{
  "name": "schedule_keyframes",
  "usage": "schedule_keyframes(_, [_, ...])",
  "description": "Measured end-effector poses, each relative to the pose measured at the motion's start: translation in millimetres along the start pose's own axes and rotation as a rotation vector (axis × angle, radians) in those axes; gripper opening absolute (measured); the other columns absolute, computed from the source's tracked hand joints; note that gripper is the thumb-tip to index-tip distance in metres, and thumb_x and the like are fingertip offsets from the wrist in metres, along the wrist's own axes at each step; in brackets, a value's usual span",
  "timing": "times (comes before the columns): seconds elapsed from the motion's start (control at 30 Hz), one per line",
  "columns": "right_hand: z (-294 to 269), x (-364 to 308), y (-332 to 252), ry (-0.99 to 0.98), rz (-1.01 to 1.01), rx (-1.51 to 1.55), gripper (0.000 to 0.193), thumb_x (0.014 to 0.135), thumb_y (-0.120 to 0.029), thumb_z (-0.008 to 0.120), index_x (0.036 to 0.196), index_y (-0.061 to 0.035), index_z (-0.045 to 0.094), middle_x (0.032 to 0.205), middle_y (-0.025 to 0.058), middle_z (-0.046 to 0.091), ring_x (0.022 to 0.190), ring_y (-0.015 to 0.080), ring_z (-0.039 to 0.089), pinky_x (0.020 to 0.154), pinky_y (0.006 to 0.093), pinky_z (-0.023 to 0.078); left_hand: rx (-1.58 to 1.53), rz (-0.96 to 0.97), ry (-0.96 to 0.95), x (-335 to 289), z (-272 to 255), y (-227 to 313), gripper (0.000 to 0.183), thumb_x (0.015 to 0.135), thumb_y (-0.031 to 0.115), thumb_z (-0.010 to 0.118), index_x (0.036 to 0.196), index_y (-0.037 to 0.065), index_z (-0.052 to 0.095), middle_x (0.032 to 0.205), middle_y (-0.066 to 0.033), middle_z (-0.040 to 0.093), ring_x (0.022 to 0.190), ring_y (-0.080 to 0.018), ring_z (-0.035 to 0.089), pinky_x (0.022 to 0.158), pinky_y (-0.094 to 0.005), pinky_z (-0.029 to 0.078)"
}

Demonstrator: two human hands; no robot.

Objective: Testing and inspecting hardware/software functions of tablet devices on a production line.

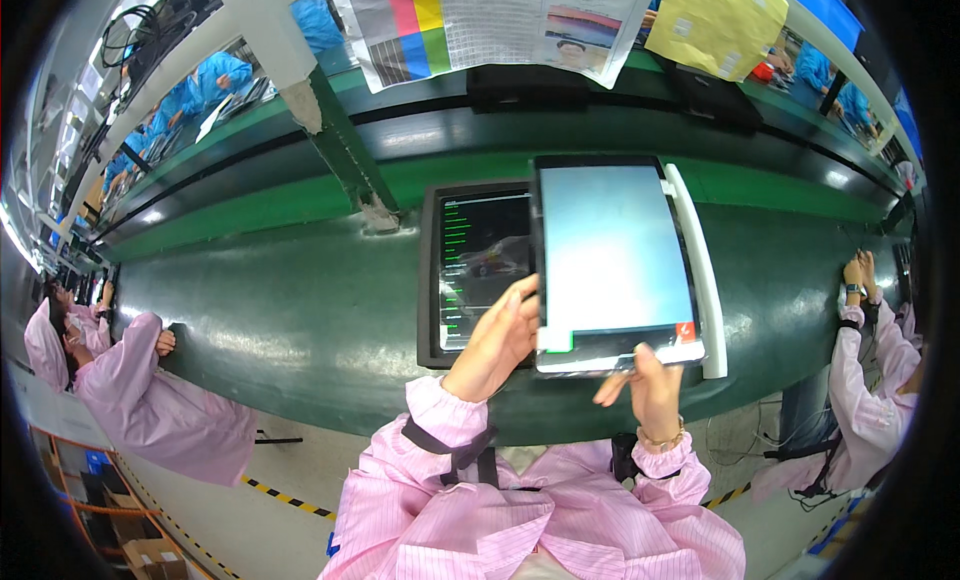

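A tablet [615, 250] with a bright, pale lit screen is held up over the bench, tilted slightly. My left hand [498, 340] grips its left edge near the lower corner, and some of those fingers are hidden behind it. At the bottom edge, my right hand [650, 390] has its thumb on the front, with other fingers below the edge. Partly covered by the tablet, a second screen [485, 270] shows green lines of text on black and lies in a dark frame [430, 280]. A white bar-shaped piece [705, 270] runs along the tablet's right side.
The green bench [270, 290] extends to both sides. A green post [345, 145] rises from it at the left. Printed sheets [490, 30] and a yellow sheet [718, 25] hang ahead. People in pink sit at the left [170, 400] and right [870, 380].
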State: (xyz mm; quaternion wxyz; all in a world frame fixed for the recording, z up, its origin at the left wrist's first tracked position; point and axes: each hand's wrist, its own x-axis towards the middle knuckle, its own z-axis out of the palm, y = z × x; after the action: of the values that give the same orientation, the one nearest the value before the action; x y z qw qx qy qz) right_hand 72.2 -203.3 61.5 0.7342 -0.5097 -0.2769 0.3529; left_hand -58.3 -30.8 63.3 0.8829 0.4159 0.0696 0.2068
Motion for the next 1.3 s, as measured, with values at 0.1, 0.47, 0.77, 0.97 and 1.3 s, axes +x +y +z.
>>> schedule_keyframes(0.1, [14.0,-9.4,0.2,-0.193,0.053,-0.044,0.035,0.096,-0.007,0.049,0.123,0.0123,0.038,0.085,0.0255,0.064,0.066,0.0354,0.069,0.052,0.0385,0.059,0.042,0.05,0.371,0.6,2.9,-1.9,0.053,0.103,0.028,0.045,0.146,0.001,0.03,0.14,-0.0106,0.047,0.128,-0.0191,0.045,0.107,-0.0344,0.034])
schedule_keyframes(0.47, [15.3,84.2,-71.4,-0.287,-0.259,-0.334,0.035,0.099,-0.011,0.048,0.132,0.0003,0.042,0.108,0.0161,0.063,0.084,0.0175,0.065,0.071,0.0286,0.056,0.171,0.277,0.403,-44.8,-28.6,21.9,0.048,0.096,0.017,0.055,0.139,0.0,0.042,0.128,-0.0068,0.056,0.117,-0.0156,0.052,0.101,-0.0291,0.037])
schedule_keyframes(0.77, [77.6,115.2,-84.9,-0.111,-0.566,-0.137,0.04,0.098,-0.007,0.051,0.136,-0.0059,0.04,0.079,-0.0011,0.059,0.066,-0.0002,0.045,0.056,0.0167,0.032,0.112,0.288,0.341,-58.8,-32.0,20.1,0.05,0.095,0.018,0.058,0.138,0.0,0.042,0.13,-0.0066,0.055,0.118,-0.016,0.051,0.102,-0.0295,0.036])
schedule_keyframes(0.97, [98.4,121.0,-81.7,-0.024,-0.359,0.097,0.017,0.093,-0.007,0.055,0.107,-0.0009,0.061,0.077,-0.0042,0.062,0.063,-0.0014,0.049,0.056,0.0175,0.037,0.184,0.395,0.376,-63.3,-35.8,26.3,0.054,0.094,0.016,0.059,0.141,-0.001,0.04,0.132,-0.0079,0.053,0.12,-0.0165,0.049,0.104,-0.0298,0.033])
schedule_keyframes(1.3, [103.9,128.2,-65.4,-0.329,-0.094,0.21,0.031,0.101,-0.029,0.051,0.119,-0.0041,0.057,0.102,-0.0015,0.064,0.09,0.0047,0.058,0.079,0.0207,0.046,0.309,0.549,0.487,-46.8,-36.1,56.3,0.042,0.096,0.012,0.055,0.134,-0.002,0.044,0.126,-0.0061,0.055,0.116,-0.0142,0.05,0.101,-0.0274,0.035])
